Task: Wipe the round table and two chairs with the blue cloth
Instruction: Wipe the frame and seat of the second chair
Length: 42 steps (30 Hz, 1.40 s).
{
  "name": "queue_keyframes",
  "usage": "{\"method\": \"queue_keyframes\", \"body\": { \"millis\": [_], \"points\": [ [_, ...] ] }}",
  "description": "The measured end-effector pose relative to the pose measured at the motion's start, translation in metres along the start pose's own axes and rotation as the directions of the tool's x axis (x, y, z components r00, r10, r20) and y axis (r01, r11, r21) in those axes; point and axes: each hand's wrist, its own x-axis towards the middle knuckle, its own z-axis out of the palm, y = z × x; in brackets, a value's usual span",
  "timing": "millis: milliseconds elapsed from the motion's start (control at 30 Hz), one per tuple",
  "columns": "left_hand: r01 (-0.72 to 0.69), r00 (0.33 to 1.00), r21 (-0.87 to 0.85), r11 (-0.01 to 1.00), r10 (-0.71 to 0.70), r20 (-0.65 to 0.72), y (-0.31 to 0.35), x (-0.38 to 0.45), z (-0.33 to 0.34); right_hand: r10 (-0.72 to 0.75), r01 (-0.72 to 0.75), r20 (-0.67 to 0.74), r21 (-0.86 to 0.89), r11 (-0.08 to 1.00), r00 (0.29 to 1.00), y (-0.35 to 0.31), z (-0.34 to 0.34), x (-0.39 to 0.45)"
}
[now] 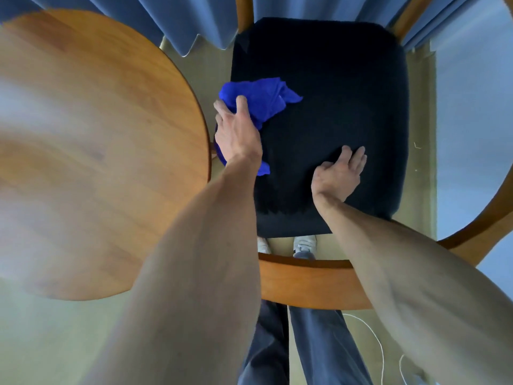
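Both forearms reach up-frame: left hand (238, 132) grips the cloth (263, 102) on the seat (347, 93) (mid-frame); right hand (340, 175) rests flat, fingers (358, 158) straight.

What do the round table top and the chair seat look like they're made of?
Round table top: apparently wood or wood veneer, with visible grain and a smooth, slightly glossy finish. Chair seat: dark, matte upholstery, probably a napped fabric; its surface looks soft and fuzzy.

head cam | looks steeply down, close over chair seat (333, 107) | left edge blurred, perhaps motion
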Motion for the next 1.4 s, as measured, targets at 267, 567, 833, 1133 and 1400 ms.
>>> {"method": "queue_keyframes", "body": {
  "millis": [267, 567, 833, 1133, 1400],
  "points": [
    [0.028, 0.968, 0.134, 0.991, -0.06, 0.245, -0.036, -0.031, 0.02, -0.041, 0.04, -0.019, -0.076, 0.996, 0.999, 0.006, 0.004, -0.007],
    [0.195, 0.874, 0.191, 0.962, -0.258, 0.411, -0.04, -0.099, 0.021, 0.056, -0.054, 0.078, -0.026, 0.998, 0.995, -0.01, -0.006, -0.002],
    [0.205, 0.813, 0.183, 0.961, -0.271, 0.515, -0.038, -0.103, 0.006, 0.036, -0.042, 0.199, 0.028, 0.999, 0.979, -0.001, -0.025, 0.005],
    [0.293, 0.735, -0.229, 0.928, -0.065, 0.675, 0.033, -0.131, 0.02, 0.098, -0.116, 0.147, 0.114, 0.987, 0.984, 0.003, -0.059, 0.02],
    [0.28, 0.951, -0.537, 0.796, -0.155, 0.266, 0.058, -0.101, 0.015, 0.039, -0.062, 0.215, 0.098, 0.993, 0.976, 0.012, -0.073, 0.028]
  ]
}}
